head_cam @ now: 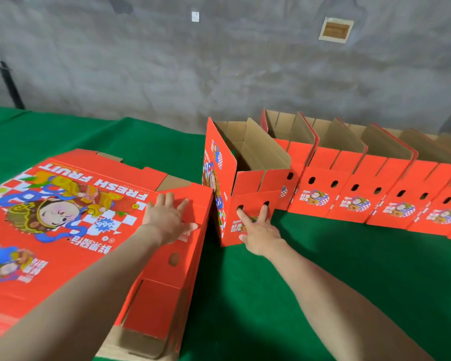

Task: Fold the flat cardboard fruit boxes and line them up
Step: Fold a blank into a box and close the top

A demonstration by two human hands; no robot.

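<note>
A stack of flat red fruit boxes (63,204) printed "FRESH FRUIT" lies at the left on the green table (323,269). My left hand (167,217) rests flat, fingers spread, on the top sheet's right flap. A folded red box (235,183) stands upright just right of the stack, its top open. My right hand (258,230) touches that box's near end panel, with two straight fingers reaching up to its two holes. A row of folded boxes (362,183) runs to the right, side by side.
A grey concrete wall (219,74) stands right behind the table. The green cloth in front of the row and at the back left holds nothing. A dark pole (8,82) leans at the far left.
</note>
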